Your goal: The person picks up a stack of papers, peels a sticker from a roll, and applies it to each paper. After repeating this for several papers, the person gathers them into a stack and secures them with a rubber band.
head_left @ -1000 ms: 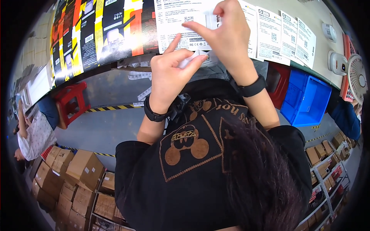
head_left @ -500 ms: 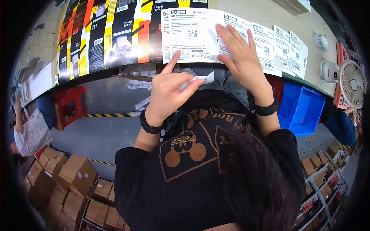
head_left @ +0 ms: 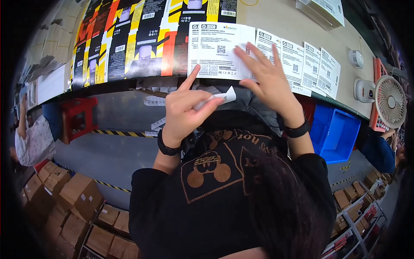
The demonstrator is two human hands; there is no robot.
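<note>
White printed leaflets [head_left: 220, 36] lie overlapped at the table's front edge, just beyond my hands. My left hand [head_left: 185, 110] is closed round a curled strip of white paper [head_left: 230, 95], whose end sticks out past the thumb. Its index finger points forward, with the tip at the lower left of the leaflets. With fingers spread, my right hand [head_left: 276, 84] is over the right part of the front leaflet; slight blur hides whether the fingertips press on it. More leaflets [head_left: 294, 56] fan out to the right of that hand.
Flat printed box sheets [head_left: 146, 54] in black, yellow and orange cover the table's left. A paper stack [head_left: 321, 13] stands at the back right, a fan [head_left: 390, 101] at the right end. Below are a blue crate [head_left: 336, 134] and a red stool [head_left: 79, 114]. Other people work at both sides.
The whole view has shifted, so the table appears lower. My right hand has slid leftward across the front leaflet. My left hand still grips the paper strip.
</note>
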